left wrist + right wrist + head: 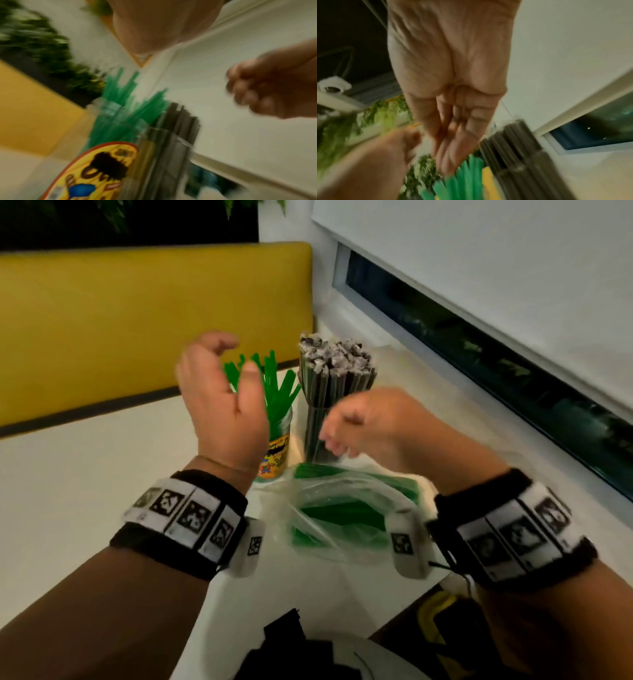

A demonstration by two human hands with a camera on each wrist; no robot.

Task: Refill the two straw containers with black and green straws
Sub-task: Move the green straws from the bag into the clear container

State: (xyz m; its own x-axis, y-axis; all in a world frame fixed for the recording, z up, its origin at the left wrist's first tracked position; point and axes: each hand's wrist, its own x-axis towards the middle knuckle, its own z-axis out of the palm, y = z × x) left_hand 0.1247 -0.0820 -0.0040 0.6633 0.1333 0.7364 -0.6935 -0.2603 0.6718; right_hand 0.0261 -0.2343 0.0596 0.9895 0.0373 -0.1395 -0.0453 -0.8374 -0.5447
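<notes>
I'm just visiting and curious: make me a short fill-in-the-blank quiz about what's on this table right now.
1. The container with the colourful label holds loose ____ straws.
2. The clear container to its right is packed with ____ straws.
3. Nearer the person, spare green straws lie inside a clear plastic ____.
4. Behind the white table runs a ____ padded seat back.

Missing words: green; black; bag; yellow

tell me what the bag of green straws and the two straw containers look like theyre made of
Bag: thin clear plastic film, glossy and wrinkled, green straws visible through it.
Green straw container: seems clear plastic or glass with a printed yellow label; cannot tell which.
Black straw container: transparent, glass or clear plastic; straws show through its wall.
</notes>
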